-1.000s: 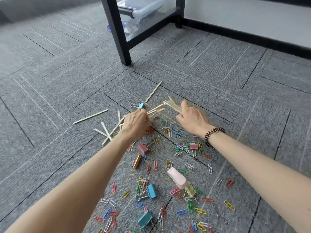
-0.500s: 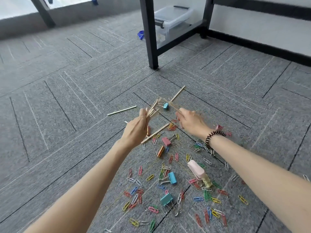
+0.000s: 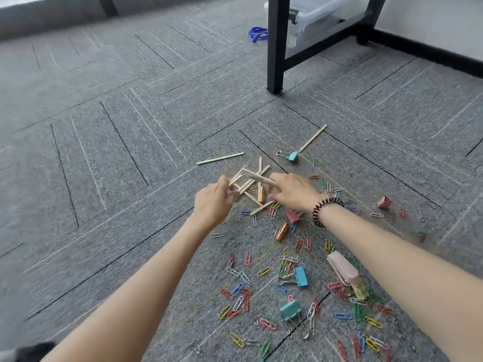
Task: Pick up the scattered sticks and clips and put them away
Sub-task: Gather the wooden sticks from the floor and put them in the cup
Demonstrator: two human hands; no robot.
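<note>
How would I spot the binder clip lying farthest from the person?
Start at the black table leg and come toward the person to a lone slanting wooden stick. At that stick's nearer end lies a teal binder clip, silver handles pointing left; the other teal ones lie much closer, amid the paper clips.

My left forearm (image 3: 146, 278) and right forearm (image 3: 392, 257) were bare; a black coiled plastic band (image 3: 316, 213) ringed my right wrist.

Arms outstretched, left grip (image 3: 213, 202) and right grip (image 3: 292, 190) pinched closed.
</note>
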